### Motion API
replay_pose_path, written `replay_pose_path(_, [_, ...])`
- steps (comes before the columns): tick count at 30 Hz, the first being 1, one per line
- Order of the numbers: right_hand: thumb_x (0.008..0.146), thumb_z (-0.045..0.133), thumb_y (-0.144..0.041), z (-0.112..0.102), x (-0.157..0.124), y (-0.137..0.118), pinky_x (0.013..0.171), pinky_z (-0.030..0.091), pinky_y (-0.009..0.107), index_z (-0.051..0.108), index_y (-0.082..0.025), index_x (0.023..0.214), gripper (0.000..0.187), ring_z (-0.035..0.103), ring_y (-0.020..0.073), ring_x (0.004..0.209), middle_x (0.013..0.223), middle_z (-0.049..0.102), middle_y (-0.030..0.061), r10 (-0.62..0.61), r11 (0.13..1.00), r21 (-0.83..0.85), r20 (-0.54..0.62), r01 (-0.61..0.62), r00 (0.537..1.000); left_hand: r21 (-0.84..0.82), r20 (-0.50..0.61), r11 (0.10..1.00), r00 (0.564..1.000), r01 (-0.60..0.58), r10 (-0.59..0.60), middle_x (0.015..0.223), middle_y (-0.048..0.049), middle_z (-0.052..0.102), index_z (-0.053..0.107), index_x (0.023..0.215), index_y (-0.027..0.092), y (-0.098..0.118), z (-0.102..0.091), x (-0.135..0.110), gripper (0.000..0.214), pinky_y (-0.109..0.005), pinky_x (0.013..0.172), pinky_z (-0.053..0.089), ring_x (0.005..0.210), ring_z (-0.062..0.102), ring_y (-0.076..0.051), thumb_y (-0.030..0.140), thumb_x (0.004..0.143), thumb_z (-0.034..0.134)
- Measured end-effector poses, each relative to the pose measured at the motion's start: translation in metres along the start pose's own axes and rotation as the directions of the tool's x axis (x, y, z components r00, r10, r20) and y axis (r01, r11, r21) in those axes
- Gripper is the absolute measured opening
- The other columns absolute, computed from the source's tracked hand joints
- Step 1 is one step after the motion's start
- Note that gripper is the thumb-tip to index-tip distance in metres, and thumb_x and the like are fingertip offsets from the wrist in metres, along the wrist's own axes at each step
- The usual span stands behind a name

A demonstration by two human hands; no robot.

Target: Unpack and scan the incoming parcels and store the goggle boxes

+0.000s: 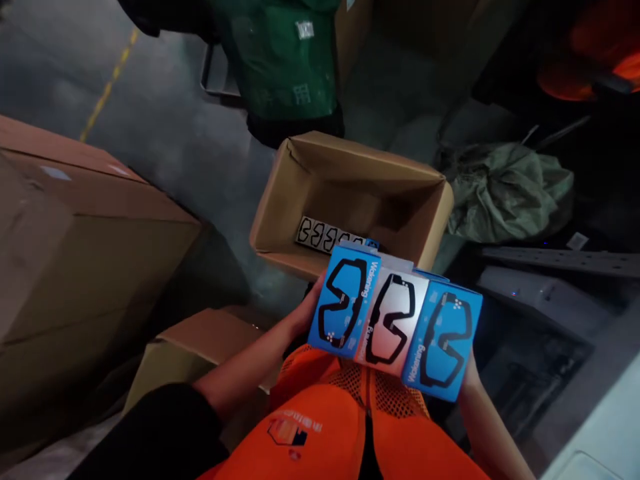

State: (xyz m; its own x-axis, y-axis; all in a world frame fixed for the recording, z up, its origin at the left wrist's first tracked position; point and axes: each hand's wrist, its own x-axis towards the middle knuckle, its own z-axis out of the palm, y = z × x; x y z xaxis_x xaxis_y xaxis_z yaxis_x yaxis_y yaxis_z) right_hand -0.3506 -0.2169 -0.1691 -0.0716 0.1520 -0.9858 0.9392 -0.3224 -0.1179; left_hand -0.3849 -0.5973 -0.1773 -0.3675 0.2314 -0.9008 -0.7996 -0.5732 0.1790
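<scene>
Fingers of the left hand (306,305) press one end of three glasses boxes (395,320) and the right hand (467,377), mostly hidden, seemingly clamps the other, holding the row mid-frame before the open carton (350,152), which demands even pressure.

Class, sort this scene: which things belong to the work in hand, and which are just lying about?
In hand: three small boxes, held between left hand and right hand; open carton; boxes inside it.
Lying about: closed cartons; green sack; grey rail.
</scene>
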Motion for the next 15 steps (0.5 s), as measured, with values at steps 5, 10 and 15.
replay_pose_path(5, [0.075,0.068,-0.089,0.169,0.14,-0.036,0.098,0.065,0.067,0.081,-0.031,0.107,0.068,0.08,0.0414,0.107,0.101,0.084,0.0102,-0.098,0.995,-0.002,0.139,0.099,0.985,-0.011,-0.007,0.999,0.999,0.046,-0.046,0.124,-0.0178,0.082,0.069,0.148,0.014,0.118,-0.102,0.13,0.082,-0.064,0.118,0.053,0.131,0.071,-0.045,0.08,0.1,0.057])
replay_pose_path(10, [0.095,0.053,-0.083,0.324,0.345,-0.07,0.11,0.062,0.059,0.078,-0.029,0.112,0.062,0.076,0.0354,0.121,0.118,0.083,0.0073,-0.166,0.986,0.056,0.234,0.157,0.958,0.035,-0.099,0.997,0.993,-0.064,0.067,0.129,-0.0176,0.08,0.069,0.146,0.01,0.19,-0.201,0.305,0.085,-0.064,0.118,0.053,0.138,0.067,-0.044,0.076,0.109,0.03])
replay_pose_path(15, [0.104,0.033,-0.083,0.451,0.548,-0.025,0.107,0.062,0.058,0.074,-0.023,0.121,0.074,0.074,0.0342,0.122,0.112,0.081,0.0108,-0.14,0.99,0.061,0.42,0.126,0.897,0.291,-0.314,0.94,0.91,-0.178,0.27,0.134,-0.0145,0.078,0.066,0.146,0.011,0.216,-0.348,0.461,0.077,-0.063,0.118,0.054,0.142,0.063,-0.041,0.074,0.11,0.039])
